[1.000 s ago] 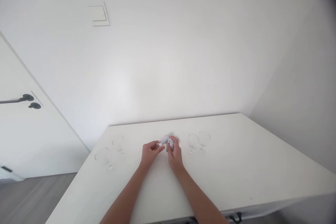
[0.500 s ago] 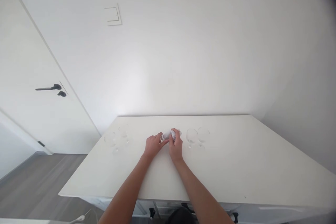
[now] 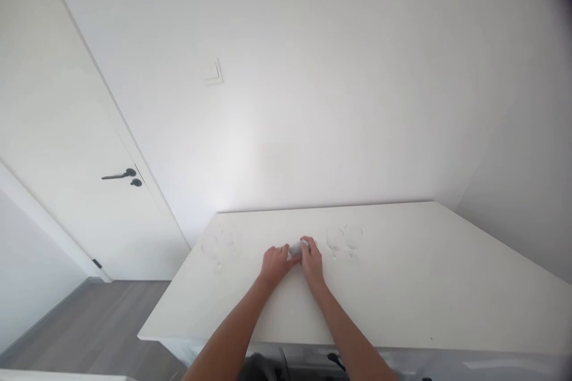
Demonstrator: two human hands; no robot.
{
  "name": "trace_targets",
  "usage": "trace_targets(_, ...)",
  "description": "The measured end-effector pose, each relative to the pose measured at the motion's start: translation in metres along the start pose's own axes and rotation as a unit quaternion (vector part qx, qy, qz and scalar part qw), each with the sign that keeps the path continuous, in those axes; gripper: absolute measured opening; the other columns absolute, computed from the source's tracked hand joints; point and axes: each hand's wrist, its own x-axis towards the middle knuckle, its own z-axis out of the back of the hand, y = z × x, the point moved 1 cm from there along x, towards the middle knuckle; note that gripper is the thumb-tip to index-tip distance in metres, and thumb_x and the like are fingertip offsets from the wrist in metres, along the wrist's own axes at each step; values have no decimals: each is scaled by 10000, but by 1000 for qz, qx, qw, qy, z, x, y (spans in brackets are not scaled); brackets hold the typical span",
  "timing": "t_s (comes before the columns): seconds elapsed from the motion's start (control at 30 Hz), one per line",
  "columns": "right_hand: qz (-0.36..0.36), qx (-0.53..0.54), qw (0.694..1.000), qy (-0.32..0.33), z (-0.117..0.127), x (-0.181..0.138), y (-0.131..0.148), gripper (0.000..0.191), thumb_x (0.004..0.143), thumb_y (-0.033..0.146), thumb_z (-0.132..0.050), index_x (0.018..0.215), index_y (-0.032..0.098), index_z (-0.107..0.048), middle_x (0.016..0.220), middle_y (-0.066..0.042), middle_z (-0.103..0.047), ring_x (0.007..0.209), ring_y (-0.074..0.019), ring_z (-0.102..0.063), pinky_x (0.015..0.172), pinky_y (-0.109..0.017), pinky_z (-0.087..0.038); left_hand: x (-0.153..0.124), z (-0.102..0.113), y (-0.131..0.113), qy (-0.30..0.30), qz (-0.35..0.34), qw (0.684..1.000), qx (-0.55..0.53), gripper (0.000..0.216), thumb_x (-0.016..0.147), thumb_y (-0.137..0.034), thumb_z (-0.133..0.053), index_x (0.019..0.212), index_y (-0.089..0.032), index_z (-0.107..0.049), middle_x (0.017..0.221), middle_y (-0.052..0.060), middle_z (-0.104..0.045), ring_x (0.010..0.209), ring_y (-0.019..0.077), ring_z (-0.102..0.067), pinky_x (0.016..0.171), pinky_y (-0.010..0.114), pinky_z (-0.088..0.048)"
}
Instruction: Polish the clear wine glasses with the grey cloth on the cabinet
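Both my hands are together above the middle of the white tabletop. My left hand (image 3: 275, 263) is closed around one end of a clear glass (image 3: 295, 250), which lies roughly sideways between the hands. My right hand (image 3: 313, 262) is closed on a small bunched white cloth (image 3: 305, 243), pressed against the glass's other end. Fingers hide much of both things. To the right of my right hand stand two clear stemmed glasses, a nearer-in one (image 3: 334, 240) and an outer one (image 3: 353, 238). Two more, faint against the white, are a left glass (image 3: 209, 245) and its neighbour (image 3: 229, 237).
The white tabletop (image 3: 402, 286) meets a white wall (image 3: 348, 101) at its back edge. Black-handled drawers sit beneath its front edge. A white door with a black handle (image 3: 120, 175) is at the left, above a grey wood floor (image 3: 107, 321).
The view has tilted and shifted, so everything sits lower and farther right. My hands still hold the glass and cloth, with the right-hand fingers slightly moved on them.
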Motion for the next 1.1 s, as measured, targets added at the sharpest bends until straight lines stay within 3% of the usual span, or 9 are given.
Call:
trace_targets(0.07, -9, 29, 999, 24, 17, -20, 9, 531, 874, 661, -517, 1002, 208, -761, 1061, -112, -761, 998, -295, -685, 861, -395, -552, -24, 17, -4, 5, -3, 1000, -1, 427, 876, -574, -743, 1023, -173, -754, 815, 97, -806, 793, 284, -757, 743, 332, -497)
trace_targets(0.2, -82, 120, 970, 194, 58, -77, 44, 642, 905, 684, -623, 1419, 301, -654, 1455, -96, -643, 1328, -308, -602, 1066, -453, -503, -81, 53, -3, 62, 49, 980, -184, 460, 775, -668, -769, 848, -214, -762, 689, 32, -750, 711, 238, -706, 671, 296, -450)
trace_targets(0.3, -43, 27, 951, 304, 76, -118, 77, 633, 933, 667, -617, 1489, 366, -587, 1574, -60, -541, 1488, -310, -453, 1230, -504, -325, -119, 70, 2, 169, 98, 903, -382, 500, 771, -676, -730, 673, -187, -693, 537, 6, -621, 541, 175, -580, 547, 270, -386)
trace_targets(0.4, 18, -28, 937, 348, 80, -154, 96, 728, 859, 669, -700, 1511, 375, -565, 1454, -74, -640, 1422, -350, -519, 1207, -509, -358, -149, 85, 5, 145, 147, 859, -469, 508, 643, -653, -823, 828, -186, -749, 610, -5, -638, 567, 177, -576, 570, 282, -413)
trace_targets(0.5, 35, -23, 955, 294, 78, -185, 98, 802, 771, 693, -763, 1484, 364, -602, 1278, -94, -716, 1272, -378, -626, 1098, -496, -479, -173, 103, -6, 101, 109, 911, -386, 473, 589, -634, -871, 793, -216, -790, 664, 19, -687, 669, 217, -613, 667, 313, -439)
trace_targets(0.63, -23, 0, 986, 166, 78, -206, 105, 652, 861, 742, -644, 1388, 360, -675, 1332, -103, -691, 1191, -367, -681, 1010, -481, -551, -191, 124, -33, 70, 61, 965, -245, 438, 621, -664, -856, 806, -267, -836, 724, 83, -767, 753, 309, -668, 795, 407, -459)
trace_targets(0.77, 42, -41, 983, 175, 91, -208, 136, 657, 882, 737, -630, 1437, 384, -634, 1479, -76, -611, 1329, -344, -595, 1096, -470, -494, -195, 137, -41, 5, 122, 932, -342, 554, 621, -652, -869, 1007, -254, -845, 783, 93, -786, 784, 307, -683, 806, 396, -495)
trace_targets(0.9, 57, -137, 949, 278, 102, -212, 168, 615, 873, 686, -672, 1420, 407, -652, 1380, -62, -681, 1183, -333, -649, 1061, -482, -507, -196, 151, -37, 45, 142, 852, -502, 496, 676, -628, -836, 826, -158, -793, 620, 41, -695, 570, 179, -564, 588, 292, -427)
trace_targets(1.1, 17, -52, 990, 128, 83, -222, 170, 609, 927, 701, -577, 1421, 350, -625, 1334, -79, -679, 1123, -299, -675, 1003, -426, -539, -202, 164, -49, -11, 136, 908, -397, 432, 691, -595, -827, 666, -178, -719, 557, -4, -625, 589, 152, -515, 605, 278, -373)
